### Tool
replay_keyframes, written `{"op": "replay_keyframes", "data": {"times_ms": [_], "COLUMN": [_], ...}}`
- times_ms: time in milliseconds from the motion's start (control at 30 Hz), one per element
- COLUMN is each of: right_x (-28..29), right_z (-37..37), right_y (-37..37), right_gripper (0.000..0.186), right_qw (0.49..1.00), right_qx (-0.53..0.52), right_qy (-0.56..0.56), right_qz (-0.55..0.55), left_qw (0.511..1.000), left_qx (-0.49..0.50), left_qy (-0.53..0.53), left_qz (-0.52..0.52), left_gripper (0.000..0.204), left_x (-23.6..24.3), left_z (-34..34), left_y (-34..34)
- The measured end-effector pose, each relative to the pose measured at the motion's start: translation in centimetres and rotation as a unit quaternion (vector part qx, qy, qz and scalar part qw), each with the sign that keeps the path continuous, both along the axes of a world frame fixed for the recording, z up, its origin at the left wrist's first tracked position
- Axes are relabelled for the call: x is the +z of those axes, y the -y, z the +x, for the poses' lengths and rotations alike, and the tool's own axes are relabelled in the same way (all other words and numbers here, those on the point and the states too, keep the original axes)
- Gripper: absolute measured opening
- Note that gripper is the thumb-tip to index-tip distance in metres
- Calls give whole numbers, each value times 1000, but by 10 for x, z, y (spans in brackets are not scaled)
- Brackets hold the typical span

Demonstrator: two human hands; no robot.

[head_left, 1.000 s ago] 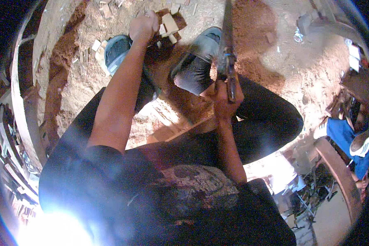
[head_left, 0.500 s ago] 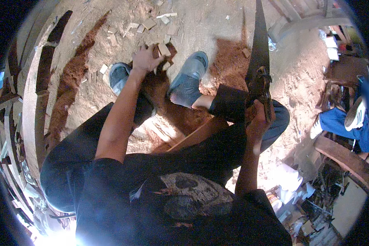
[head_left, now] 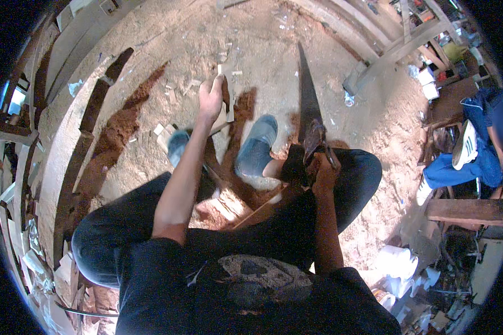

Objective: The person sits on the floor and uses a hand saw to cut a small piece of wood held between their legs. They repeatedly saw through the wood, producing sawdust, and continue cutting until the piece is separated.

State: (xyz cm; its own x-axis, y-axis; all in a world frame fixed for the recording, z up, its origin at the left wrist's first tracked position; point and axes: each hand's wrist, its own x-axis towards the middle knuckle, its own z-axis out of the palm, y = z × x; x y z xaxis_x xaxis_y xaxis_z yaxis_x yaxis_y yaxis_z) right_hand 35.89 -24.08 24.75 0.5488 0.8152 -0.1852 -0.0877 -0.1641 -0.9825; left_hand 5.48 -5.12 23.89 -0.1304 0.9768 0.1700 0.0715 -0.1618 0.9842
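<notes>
My right hand (head_left: 324,172) is wrapped round the dark handle of a handsaw (head_left: 309,95). The saw's long tapering blade points away from me, over the ground to the right of my right foot. Farther forward and to the left, my left hand (head_left: 210,101) is closed on a narrow piece of wood (head_left: 226,95), its thumb lying along the top. Part of that piece is hidden by the hand. Small wood offcuts (head_left: 161,130) lie on the ground near my left foot, and a few more are scattered beyond the hand.
Sawdust-covered ground (head_left: 268,61) spreads around my feet. A long timber beam (head_left: 67,184) runs along the left. On the right are a seated person's blue trousers (head_left: 447,170), a wooden plank (head_left: 466,211) and white containers (head_left: 397,261). A wooden frame (head_left: 411,39) stands at the far right.
My left hand has gone from spread fingers over the offcuts to a closed grip on the wood piece. The saw has shifted left in view, its blade leaning leftward. The view has also moved.
</notes>
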Motion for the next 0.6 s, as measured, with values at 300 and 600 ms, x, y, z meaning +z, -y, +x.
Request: {"op": "replay_keyframes", "data": {"times_ms": [300,600], "right_x": [-47,40], "right_z": [-17,-104], "right_y": [-9,15], "right_gripper": [12,13], "right_qw": [972,979], "right_qx": [-4,70], "right_qy": [-229,-182], "right_qz": [-58,-63], "left_qw": [860,862], "left_qx": [-310,-207], "left_qy": [404,462], "left_qz": [-17,1], "left_gripper": [41,30], "left_x": [161,179], "left_z": [24,-1], "left_y": [5,14]}}
